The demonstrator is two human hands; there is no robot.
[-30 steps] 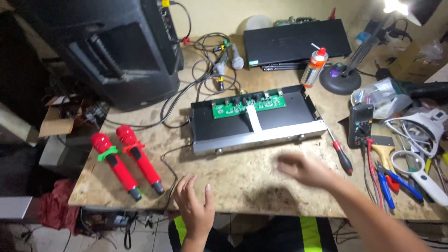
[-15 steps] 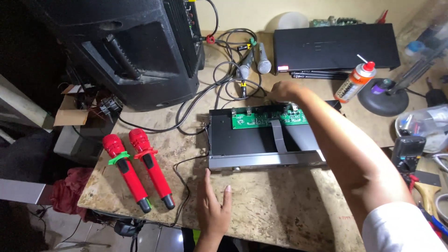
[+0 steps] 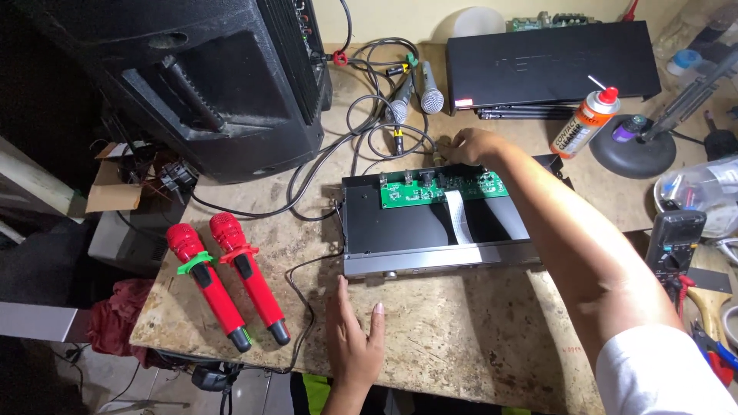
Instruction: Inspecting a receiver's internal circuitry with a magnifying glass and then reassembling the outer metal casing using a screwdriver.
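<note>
The right hand (image 3: pixel 470 146) reaches across the opened black receiver chassis (image 3: pixel 438 227) to its far edge, fingers curled at the back wall just beyond the green circuit board (image 3: pixel 442 187); whether they pinch a plug or knob there or only press on it cannot be told, since the fingertips are hidden. The left hand (image 3: pixel 352 342) lies flat and open on the stone tabletop (image 3: pixel 477 338), just near of the chassis front and holding nothing. The chassis sits mid-table, lid off, with a white ribbon cable (image 3: pixel 458 217) running from the board toward the near side. The forearm hangs right over that ribbon and the bare board, so a dip of the arm could snag the ribbon or brush components. With the left hand not bracing the case, a tug at the far edge could slide it into the tangle of black cables (image 3: pixel 361 131) and the two grey microphones (image 3: pixel 415 92) beyond, or to the right toward the spray can (image 3: pixel 583 123).
</note>
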